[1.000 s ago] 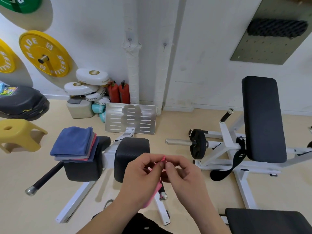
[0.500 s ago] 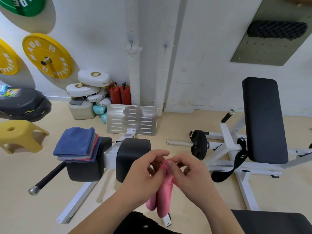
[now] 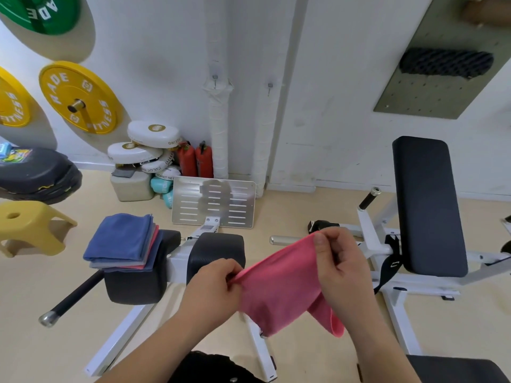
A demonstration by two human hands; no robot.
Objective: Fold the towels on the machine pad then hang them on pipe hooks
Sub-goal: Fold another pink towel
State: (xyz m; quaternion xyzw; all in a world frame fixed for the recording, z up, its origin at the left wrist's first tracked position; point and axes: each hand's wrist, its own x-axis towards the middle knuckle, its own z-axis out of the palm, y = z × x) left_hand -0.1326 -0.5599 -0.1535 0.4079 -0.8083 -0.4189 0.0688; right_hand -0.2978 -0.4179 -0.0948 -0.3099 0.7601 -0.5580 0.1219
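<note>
Now the one pink towel [image 3: 279, 288] hangs in the air in front of the machine, stretched slantwise between both hands. The left grip [image 3: 213, 288] pinches its lower-left corner. The right grip [image 3: 343, 261], held higher, pinches the upper-right edge, and one loose fold droops below that wrist.

Just to the left, one stack of folded towels [image 3: 121, 241] rests on the left machine pad [image 3: 135, 288]: blue on top, with grey, red and blue edges showing under it, though the exact number of towels cannot be told. A second black pad [image 3: 215, 252] sits beside it, near the left grip.

Against the wall behind stand two white-wrapped pipes, the left pipe [image 3: 219, 134] and the right pipe [image 3: 265, 139], bearing one hook each: the left hook [image 3: 214, 78] and the right hook [image 3: 270, 86]. Two red extinguishers [image 3: 195, 161] stand at the foot of the left pipe, and one yellow stool [image 3: 30, 228] sits far left on the floor
</note>
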